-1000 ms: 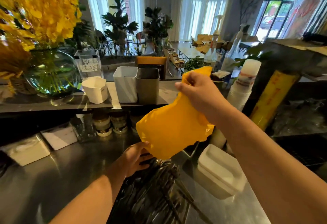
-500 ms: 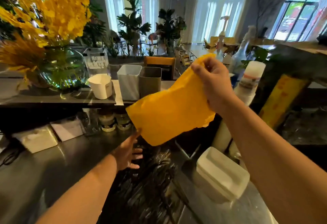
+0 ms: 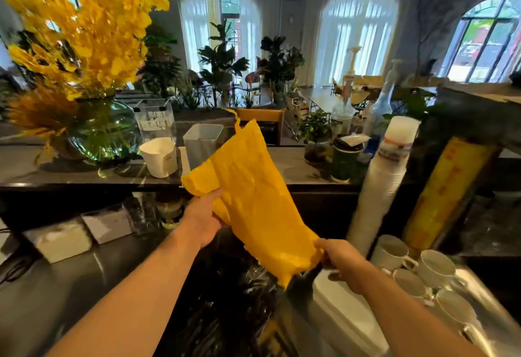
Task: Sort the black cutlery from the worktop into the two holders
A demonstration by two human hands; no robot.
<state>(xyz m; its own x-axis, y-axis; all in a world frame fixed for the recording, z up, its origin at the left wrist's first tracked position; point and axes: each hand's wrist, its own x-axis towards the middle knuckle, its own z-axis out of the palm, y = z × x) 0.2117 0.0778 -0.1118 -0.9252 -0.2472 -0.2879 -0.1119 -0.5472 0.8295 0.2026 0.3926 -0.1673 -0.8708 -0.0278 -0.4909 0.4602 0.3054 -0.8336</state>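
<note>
A heap of black cutlery [image 3: 234, 308] in clear wrapping lies on the dark worktop [image 3: 56, 294] below my arms. Above it I hold a crumpled yellow bag [image 3: 253, 201] with both hands. My left hand [image 3: 204, 221] grips its left edge and my right hand [image 3: 342, 262] pinches its lower right corner. On the raised counter behind stands a light grey square holder [image 3: 201, 145]; the bag hides most of the dark holder [image 3: 229, 134] beside it.
A white paper cup [image 3: 159, 156], a glass vase of yellow flowers [image 3: 98, 131] and a sign stand on the counter. A white lidded box [image 3: 346, 314], white mugs [image 3: 417, 272], a tall cup stack [image 3: 380, 187] and bottles crowd the right.
My right hand came down from high with the bag to its lower right corner. My left hand rose off the cutlery heap and took the bag's left edge. The view shifted right.
</note>
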